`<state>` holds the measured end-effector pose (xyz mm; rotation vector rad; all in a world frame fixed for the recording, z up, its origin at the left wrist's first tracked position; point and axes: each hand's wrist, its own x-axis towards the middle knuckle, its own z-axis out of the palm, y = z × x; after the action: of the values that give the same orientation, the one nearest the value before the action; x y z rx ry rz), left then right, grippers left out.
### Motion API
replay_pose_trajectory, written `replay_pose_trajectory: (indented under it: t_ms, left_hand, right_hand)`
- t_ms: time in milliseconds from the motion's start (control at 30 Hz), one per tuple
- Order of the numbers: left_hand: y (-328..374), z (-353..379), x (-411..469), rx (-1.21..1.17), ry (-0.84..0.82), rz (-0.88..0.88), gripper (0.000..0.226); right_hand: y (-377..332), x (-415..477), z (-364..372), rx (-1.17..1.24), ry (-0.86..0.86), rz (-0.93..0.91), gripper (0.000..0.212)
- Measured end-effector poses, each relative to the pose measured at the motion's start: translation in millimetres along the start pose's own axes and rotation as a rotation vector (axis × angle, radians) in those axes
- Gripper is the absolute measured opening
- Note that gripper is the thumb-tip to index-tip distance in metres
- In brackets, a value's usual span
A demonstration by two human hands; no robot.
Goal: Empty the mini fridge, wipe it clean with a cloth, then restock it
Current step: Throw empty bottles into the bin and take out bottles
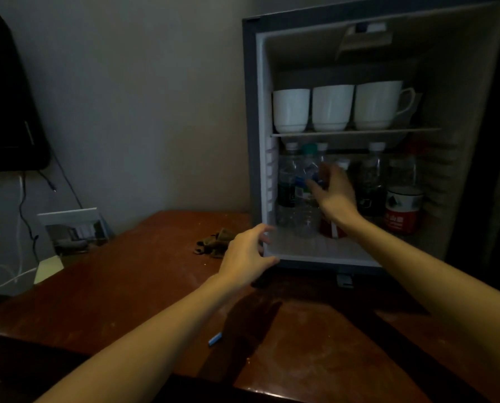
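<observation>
Red-brown wooden tabletop (126, 286), beneath both hands. Grey open-fronted mini fridge (250, 112) on it; fingers of the left hand (244, 257) loosely spread, released, at its lower front corner. Three white ceramic cups (333, 107), on the shelf above the right hand (334, 190). Clear plastic blue-labelled bottle (304, 216), lower compartment, met by the right fingers; grasp cannot be told. Crumpled brown cloth (213, 242), just left of the left fingers.

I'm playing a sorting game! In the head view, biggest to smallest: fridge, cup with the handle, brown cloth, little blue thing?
1. mini fridge
2. cup with the handle
3. brown cloth, partly hidden behind the left hand, so its rank is unsure
4. little blue thing
</observation>
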<state>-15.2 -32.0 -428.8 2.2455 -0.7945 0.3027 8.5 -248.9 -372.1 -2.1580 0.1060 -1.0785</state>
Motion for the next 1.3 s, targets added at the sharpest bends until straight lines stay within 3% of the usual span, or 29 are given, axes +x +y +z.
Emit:
replay_pose_trajectory:
  t_ms: [133, 600, 800, 1000, 1133, 1300]
  left_hand:
    - [0, 3, 2, -0.032, 0.031, 0.019, 0.065]
    - [-6, -15, 8, -0.024, 0.016, 0.103, 0.067]
    - [-6, -7, 11, -0.101, 0.010, 0.075, 0.075]
    - [6, 12, 16, -0.273, 0.083, 0.027, 0.094]
    - [14, 17, 20, -0.386, 0.188, -0.057, 0.099]
    - [20, 24, 23, -0.604, 0.134, -0.121, 0.075]
  right_hand:
    - [-17, 33, 9, 0.011, 0.066, 0.049, 0.063]
    - [-29, 47, 37, 0.107, 0.168, 0.060, 0.078]
    - [-22, 32, 35, 0.299, -0.051, 0.072, 0.043]
    - [-44, 15, 23, 0.634, -0.092, 0.182, 0.043]
    - [-50, -2, 18, 0.829, -0.195, 0.248, 0.012]
    - [-65, -16, 21, 0.898, -0.322, 0.271, 0.047]
